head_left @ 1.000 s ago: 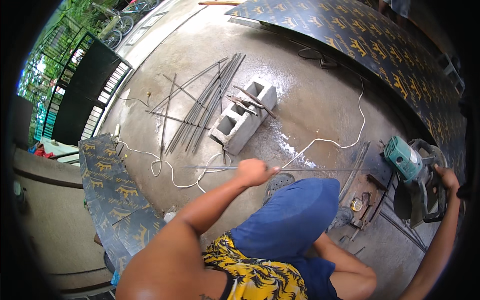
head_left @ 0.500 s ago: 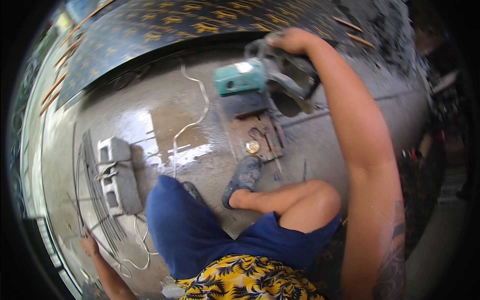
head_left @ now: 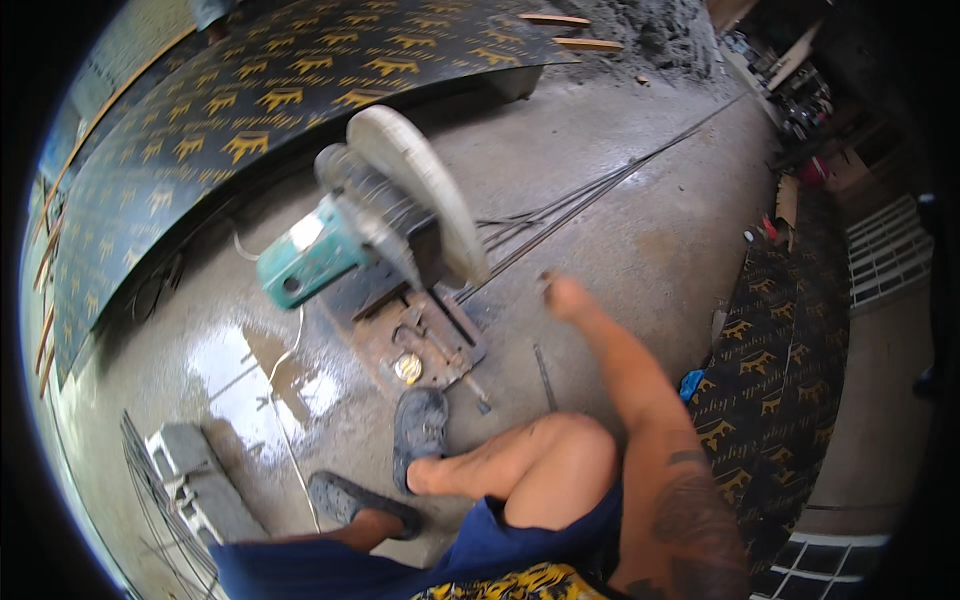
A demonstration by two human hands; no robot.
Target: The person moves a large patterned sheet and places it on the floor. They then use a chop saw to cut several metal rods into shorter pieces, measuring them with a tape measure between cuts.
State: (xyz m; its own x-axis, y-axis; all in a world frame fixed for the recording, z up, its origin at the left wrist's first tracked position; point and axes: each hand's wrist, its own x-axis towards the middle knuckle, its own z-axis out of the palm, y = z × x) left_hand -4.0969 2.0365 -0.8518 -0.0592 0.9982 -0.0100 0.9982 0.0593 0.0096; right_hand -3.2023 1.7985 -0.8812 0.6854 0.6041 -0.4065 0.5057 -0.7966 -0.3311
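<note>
Head view: right hand (head_left: 566, 297) outstretched, apart from saw (head_left: 388, 208).

Upper left: I observe a broad dark sheet (head_left: 300, 62), printed with repeating gold crowns and raised above the concrete floor (head_left: 570, 140). Near its right end I note two wooden strips (head_left: 588, 44), with a heap of loose grey material (head_left: 660, 40) just beyond. Lower left: a grey hollow concrete block (head_left: 215, 480); between it and the sheet, a wet patch (head_left: 225, 420) reflects light. Right: I see a second crown-patterned sheet (head_left: 775, 350), a blue scrap (head_left: 690, 384) at its left edge, and a white grille (head_left: 888, 252). Upper right: dark clutter (head_left: 800, 110), too indistinct for me to itemise.
</note>
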